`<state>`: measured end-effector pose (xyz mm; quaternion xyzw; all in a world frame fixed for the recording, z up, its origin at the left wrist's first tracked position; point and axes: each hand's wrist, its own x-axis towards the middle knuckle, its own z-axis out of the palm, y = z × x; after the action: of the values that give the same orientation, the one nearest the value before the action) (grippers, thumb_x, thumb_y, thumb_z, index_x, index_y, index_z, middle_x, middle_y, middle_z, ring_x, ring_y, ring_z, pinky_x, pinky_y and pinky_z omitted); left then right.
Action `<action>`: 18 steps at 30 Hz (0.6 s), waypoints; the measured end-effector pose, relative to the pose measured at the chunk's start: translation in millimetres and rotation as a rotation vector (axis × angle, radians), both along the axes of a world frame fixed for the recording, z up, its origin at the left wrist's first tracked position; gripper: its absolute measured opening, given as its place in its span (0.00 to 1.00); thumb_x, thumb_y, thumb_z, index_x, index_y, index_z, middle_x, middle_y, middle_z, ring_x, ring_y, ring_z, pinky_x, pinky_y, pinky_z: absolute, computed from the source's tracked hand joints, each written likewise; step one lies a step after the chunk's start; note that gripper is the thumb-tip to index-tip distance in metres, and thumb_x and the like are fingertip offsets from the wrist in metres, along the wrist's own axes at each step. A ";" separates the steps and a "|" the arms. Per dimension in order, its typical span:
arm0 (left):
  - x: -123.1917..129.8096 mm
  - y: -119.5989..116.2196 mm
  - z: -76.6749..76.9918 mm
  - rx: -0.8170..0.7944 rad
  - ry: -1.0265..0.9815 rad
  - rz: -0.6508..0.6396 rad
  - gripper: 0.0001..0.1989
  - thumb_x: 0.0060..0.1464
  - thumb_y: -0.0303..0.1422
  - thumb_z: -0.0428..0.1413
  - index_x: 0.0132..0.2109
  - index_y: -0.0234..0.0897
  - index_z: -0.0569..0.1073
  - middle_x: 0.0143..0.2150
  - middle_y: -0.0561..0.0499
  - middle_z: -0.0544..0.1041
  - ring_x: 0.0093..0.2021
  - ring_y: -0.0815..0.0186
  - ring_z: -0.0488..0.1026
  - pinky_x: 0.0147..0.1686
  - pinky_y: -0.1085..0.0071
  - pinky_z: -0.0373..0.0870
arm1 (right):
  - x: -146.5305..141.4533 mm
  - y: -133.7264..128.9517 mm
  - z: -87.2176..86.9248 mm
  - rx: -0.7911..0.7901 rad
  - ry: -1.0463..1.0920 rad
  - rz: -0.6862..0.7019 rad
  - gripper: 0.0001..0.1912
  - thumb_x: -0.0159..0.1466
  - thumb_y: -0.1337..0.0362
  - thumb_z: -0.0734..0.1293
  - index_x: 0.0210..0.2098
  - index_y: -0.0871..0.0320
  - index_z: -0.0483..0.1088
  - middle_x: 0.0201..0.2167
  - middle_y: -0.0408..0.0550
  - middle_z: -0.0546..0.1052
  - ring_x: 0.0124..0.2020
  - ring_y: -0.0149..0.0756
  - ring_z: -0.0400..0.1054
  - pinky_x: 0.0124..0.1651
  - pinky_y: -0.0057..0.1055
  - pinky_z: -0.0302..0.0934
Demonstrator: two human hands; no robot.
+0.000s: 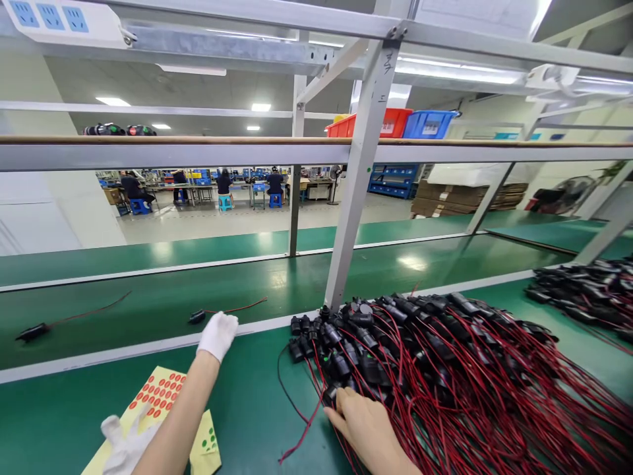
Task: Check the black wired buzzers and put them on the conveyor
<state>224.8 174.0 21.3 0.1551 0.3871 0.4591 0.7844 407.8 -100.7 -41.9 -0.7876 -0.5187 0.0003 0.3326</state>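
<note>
My left hand (218, 335), in a white glove, is over the white rail beside the green belt, its fingers curled together; whatever they may hold is hidden. Just beyond it a black part (196, 316) with a thin red wire lies on the belt. My bare right hand (357, 417) has its fingers on a black part (330, 394) at the near left edge of a big pile of black parts (435, 330) with red wires. Under my left forearm are a yellow sheet of red oval stickers (159, 394), a smaller sheet with green dots (210, 441) and a loose white glove (123, 443).
Another black part (32, 332) lies on the belt (148, 336) at the left. A metal post (359, 165) rises behind the pile. A second pile (588, 290) is at the right. Red and blue bins stand on the shelf above; people sit far back.
</note>
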 end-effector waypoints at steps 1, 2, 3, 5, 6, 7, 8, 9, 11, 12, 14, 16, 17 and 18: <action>2.8 -17.7 -3.1 0.019 0.019 -0.094 0.12 0.65 0.37 0.56 0.51 0.34 0.73 0.46 0.48 0.77 0.39 0.66 0.77 0.38 0.66 0.77 | -2.3 2.8 2.0 0.005 0.043 0.009 0.18 0.63 0.54 0.65 0.20 0.54 0.64 0.19 0.45 0.72 0.20 0.38 0.70 0.24 0.29 0.53; 5.3 -37.4 -6.3 0.046 0.033 -0.207 0.11 0.65 0.35 0.56 0.48 0.33 0.74 0.43 0.49 0.78 0.36 0.67 0.76 0.35 0.68 0.77 | -3.2 4.8 6.4 0.011 0.091 0.018 0.18 0.64 0.54 0.64 0.20 0.54 0.63 0.18 0.44 0.71 0.19 0.37 0.68 0.24 0.29 0.53; 7.3 -58.4 -9.4 0.075 0.042 -0.335 0.09 0.64 0.34 0.56 0.45 0.32 0.75 0.40 0.49 0.79 0.34 0.68 0.76 0.33 0.70 0.76 | -2.8 6.0 12.9 0.018 0.145 0.028 0.19 0.65 0.54 0.63 0.20 0.55 0.62 0.17 0.43 0.69 0.19 0.36 0.67 0.24 0.29 0.52; 10.1 -100.3 -13.4 0.138 0.047 -0.588 0.09 0.60 0.31 0.59 0.40 0.26 0.78 0.34 0.44 0.80 0.29 0.67 0.77 0.30 0.72 0.73 | -0.3 6.2 30.2 0.039 0.266 0.049 0.22 0.67 0.52 0.60 0.20 0.55 0.61 0.16 0.41 0.66 0.19 0.34 0.63 0.24 0.28 0.51; 11.1 -119.5 -13.9 0.174 0.047 -0.696 0.10 0.57 0.31 0.62 0.37 0.24 0.79 0.31 0.42 0.80 0.27 0.66 0.77 0.28 0.72 0.71 | 0.5 5.5 39.8 0.052 0.332 0.061 0.23 0.68 0.50 0.59 0.21 0.55 0.62 0.16 0.40 0.64 0.19 0.32 0.62 0.23 0.28 0.51; 12.1 -136.4 -13.3 0.214 0.045 -0.784 0.11 0.54 0.32 0.65 0.35 0.23 0.80 0.30 0.40 0.80 0.26 0.65 0.77 0.28 0.72 0.70 | 0.0 4.5 49.2 0.064 0.401 0.075 0.23 0.68 0.48 0.58 0.23 0.55 0.63 0.18 0.39 0.64 0.18 0.31 0.60 0.22 0.27 0.51; 13.1 -150.5 -11.6 0.256 0.038 -0.842 0.12 0.52 0.33 0.67 0.35 0.23 0.81 0.30 0.40 0.81 0.27 0.64 0.78 0.30 0.71 0.70 | -2.2 3.3 57.6 0.074 0.471 0.088 0.24 0.69 0.46 0.57 0.25 0.56 0.64 0.19 0.39 0.64 0.18 0.29 0.58 0.21 0.26 0.51; 14.5 -161.9 -9.0 0.298 0.028 -0.875 0.13 0.50 0.34 0.68 0.36 0.24 0.82 0.32 0.40 0.82 0.29 0.64 0.78 0.32 0.71 0.71 | -6.3 1.9 64.6 0.081 0.536 0.099 0.25 0.69 0.44 0.55 0.28 0.56 0.65 0.20 0.39 0.65 0.17 0.28 0.56 0.19 0.25 0.51; 18.4 -176.7 -2.6 0.372 -0.025 -0.887 0.17 0.50 0.39 0.68 0.40 0.28 0.82 0.38 0.42 0.83 0.36 0.64 0.79 0.40 0.70 0.71 | -20.0 -0.8 73.5 0.084 0.650 0.115 0.28 0.70 0.40 0.53 0.31 0.56 0.65 0.21 0.38 0.66 0.14 0.26 0.53 0.16 0.24 0.49; 20.8 -181.1 0.5 0.396 -0.069 -0.875 0.19 0.50 0.41 0.68 0.43 0.30 0.82 0.40 0.43 0.83 0.40 0.63 0.78 0.44 0.69 0.70 | -28.8 -2.2 75.5 0.090 0.730 0.126 0.29 0.68 0.37 0.53 0.31 0.56 0.64 0.21 0.38 0.67 0.13 0.25 0.53 0.14 0.23 0.49; 25.3 -186.3 5.6 0.420 -0.164 -0.844 0.24 0.48 0.48 0.67 0.45 0.32 0.81 0.43 0.44 0.82 0.44 0.60 0.77 0.50 0.65 0.69 | -47.1 -5.1 75.8 0.117 0.937 0.161 0.31 0.64 0.33 0.58 0.30 0.56 0.64 0.21 0.38 0.67 0.13 0.24 0.57 0.13 0.22 0.52; 28.0 -189.8 8.9 0.390 -0.263 -0.804 0.27 0.47 0.52 0.66 0.44 0.33 0.81 0.42 0.45 0.82 0.45 0.58 0.77 0.52 0.63 0.68 | -62.6 -8.4 73.3 0.132 1.134 0.216 0.32 0.60 0.31 0.63 0.30 0.57 0.66 0.21 0.38 0.68 0.12 0.24 0.61 0.13 0.21 0.55; 28.3 -191.3 10.2 0.344 -0.318 -0.792 0.27 0.47 0.52 0.66 0.44 0.33 0.81 0.41 0.45 0.81 0.45 0.59 0.77 0.53 0.63 0.68 | -68.4 -10.2 72.0 0.128 1.186 0.240 0.32 0.59 0.32 0.65 0.30 0.57 0.67 0.22 0.39 0.69 0.12 0.24 0.62 0.14 0.21 0.56; 27.9 -192.9 11.6 0.286 -0.382 -0.793 0.25 0.47 0.50 0.67 0.43 0.33 0.81 0.40 0.46 0.81 0.43 0.60 0.77 0.53 0.64 0.68 | -72.7 -12.1 70.9 0.116 1.188 0.260 0.32 0.59 0.32 0.65 0.30 0.58 0.68 0.22 0.40 0.71 0.12 0.25 0.64 0.14 0.21 0.57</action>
<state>252.6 -18.9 32.9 0.3104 0.0794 0.1928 0.9274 335.1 -112.8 29.0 -0.5638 -0.3356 0.4515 0.6047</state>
